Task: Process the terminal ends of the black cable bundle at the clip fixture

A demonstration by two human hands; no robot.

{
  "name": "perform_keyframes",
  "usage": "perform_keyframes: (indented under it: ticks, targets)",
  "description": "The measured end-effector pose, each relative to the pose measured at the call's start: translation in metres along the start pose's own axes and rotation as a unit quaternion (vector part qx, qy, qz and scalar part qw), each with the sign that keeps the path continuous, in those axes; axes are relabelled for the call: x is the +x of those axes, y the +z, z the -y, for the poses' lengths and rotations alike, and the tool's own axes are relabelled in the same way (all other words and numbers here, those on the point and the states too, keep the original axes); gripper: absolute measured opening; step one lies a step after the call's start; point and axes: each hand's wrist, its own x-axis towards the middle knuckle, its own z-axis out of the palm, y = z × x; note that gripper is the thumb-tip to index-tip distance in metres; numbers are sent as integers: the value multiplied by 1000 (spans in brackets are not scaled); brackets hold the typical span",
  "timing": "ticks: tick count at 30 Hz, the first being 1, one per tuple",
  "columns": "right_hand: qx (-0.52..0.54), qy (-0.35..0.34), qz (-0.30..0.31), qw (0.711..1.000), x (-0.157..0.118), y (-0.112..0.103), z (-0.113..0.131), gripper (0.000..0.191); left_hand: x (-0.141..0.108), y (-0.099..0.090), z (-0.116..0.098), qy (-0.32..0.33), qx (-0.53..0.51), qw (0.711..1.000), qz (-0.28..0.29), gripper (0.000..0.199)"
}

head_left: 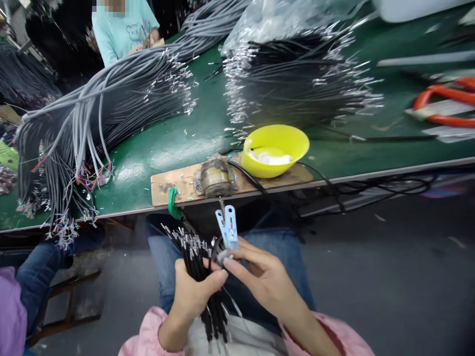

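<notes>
My left hand [193,291] is wrapped round a bundle of black cables [213,316], whose silvery ends fan out above the thumb. Close to it, the thumb and fingers of my right hand [265,279] are pinched together beside a small grey round part [222,257]; what lies between the fingertips is too small to make out. Just above those fingertips stands a light blue clothespin [227,227], in line with the thin shaft of a tape-wrapped, motor-like cylinder [215,178]. That cylinder is fixed on a wooden board [163,190] at the table's edge.
A yellow bowl [276,148] with white pieces sits on the board. Behind it lie black cables [293,89] and grey cables [111,99] on the green table [159,163]. Orange-handled scissors [432,101] are at right. A co-worker [118,37] sits across the table.
</notes>
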Motion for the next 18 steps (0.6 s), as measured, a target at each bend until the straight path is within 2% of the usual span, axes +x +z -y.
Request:
perform_keyframes:
  ticks: [2, 5, 8, 10, 12, 15, 16, 18]
  targets:
    - [-27, -37, -26, 999, 3, 0, 8, 23, -2, 4, -1, 10, -1, 1000, -15, 36]
    - [-78, -98, -108, 986, 4, 7, 21, 27, -5, 9, -3, 19, -6, 1000, -23, 37]
    - [-82, -109, -168, 976, 3, 15, 24, 26, -5, 12, -7, 24, -11, 1000, -8, 39]
    - [-23, -71, -148, 986, 1, 18, 19, 25, -4, 12, -10, 25, -15, 1000, 4, 41]
    - [75, 7, -92, 993, -1, 17, 10, 28, -2, 11, -14, 24, -15, 999, 14, 42]
    - [214, 149, -29, 965, -1, 13, -2, 37, -1, 8, -18, 19, -11, 999, 27, 44]
    - [240, 181, -22, 953, 0, 10, -4, 38, -1, 7, -19, 17, -9, 999, 29, 44]
    - [252, 202, -17, 946, 3, 5, -4, 35, 0, 6, -21, 11, -5, 999, 33, 45]
